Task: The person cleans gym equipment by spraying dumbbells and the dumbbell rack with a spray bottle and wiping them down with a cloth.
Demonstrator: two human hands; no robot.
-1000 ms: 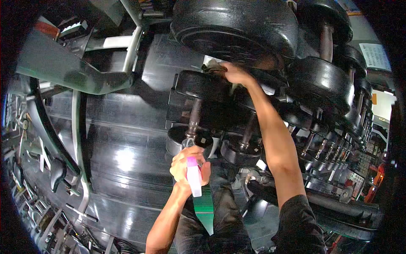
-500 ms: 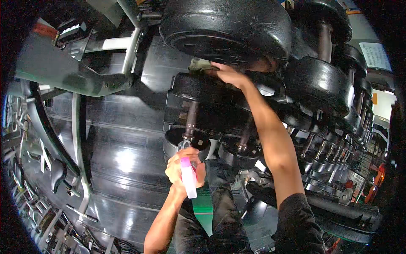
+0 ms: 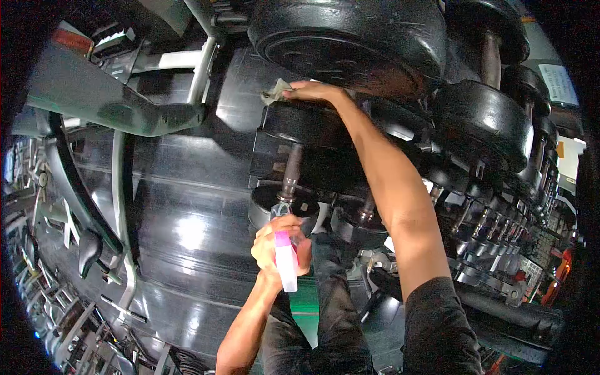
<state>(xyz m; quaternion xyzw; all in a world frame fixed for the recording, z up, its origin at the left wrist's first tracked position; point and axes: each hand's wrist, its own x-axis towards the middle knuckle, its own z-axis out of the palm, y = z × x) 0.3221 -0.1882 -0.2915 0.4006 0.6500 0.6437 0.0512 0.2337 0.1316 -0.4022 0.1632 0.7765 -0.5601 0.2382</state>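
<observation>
My left hand (image 3: pixel 280 247) is wrapped round a spray bottle (image 3: pixel 286 267) with a pink and white head, in front of the near end of a black dumbbell (image 3: pixel 291 169). My right hand (image 3: pixel 310 91) holds a pale cloth (image 3: pixel 276 92) at the far end of that same dumbbell, over the top edge of its round head. A much larger black dumbbell head (image 3: pixel 350 37) hangs just above my right hand.
More dumbbells (image 3: pixel 484 119) line a rack that runs off to the right. On the left stands a gym machine with a padded bench (image 3: pixel 112 100) and pale metal frame (image 3: pixel 201 72). Shiny dark floor (image 3: pixel 187 269) lies between. A paper sheet (image 3: pixel 558 84) shows at upper right.
My right hand has moved left with the cloth along the top of the dumbbell's far head. My left hand keeps its hold on the spray bottle. The view has shifted slightly.
</observation>
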